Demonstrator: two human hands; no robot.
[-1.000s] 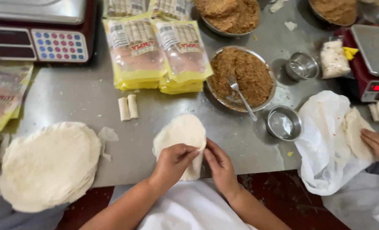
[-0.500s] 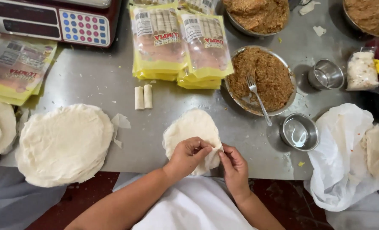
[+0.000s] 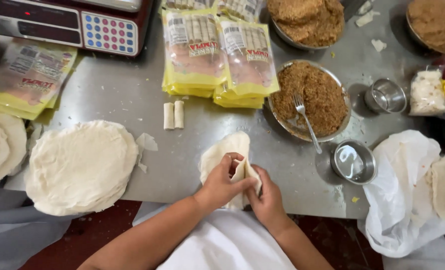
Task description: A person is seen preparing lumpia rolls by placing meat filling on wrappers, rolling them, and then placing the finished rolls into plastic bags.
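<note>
A thin round white wrapper (image 3: 227, 152) lies on the steel table (image 3: 127, 95) right in front of me. My left hand (image 3: 221, 183) and my right hand (image 3: 266, 196) both pinch its near edge and fold it up and over. Just beyond it stands a metal bowl of brown crumbly filling (image 3: 312, 97) with a fork (image 3: 306, 121) stuck in it. Two finished small rolls (image 3: 173, 115) lie side by side to the left of the bowl.
A tall stack of round wrappers (image 3: 82, 165) sits at the left. Yellow packets of rolls (image 3: 217, 55) lie at the back, with a scale (image 3: 67, 22) behind. A small steel cup (image 3: 353, 161) is near right, and a white plastic bag (image 3: 407, 190) with wrappers far right.
The view has shifted left. Both hands have lifted the wrapper's near edge higher and folded it over toward the middle.
</note>
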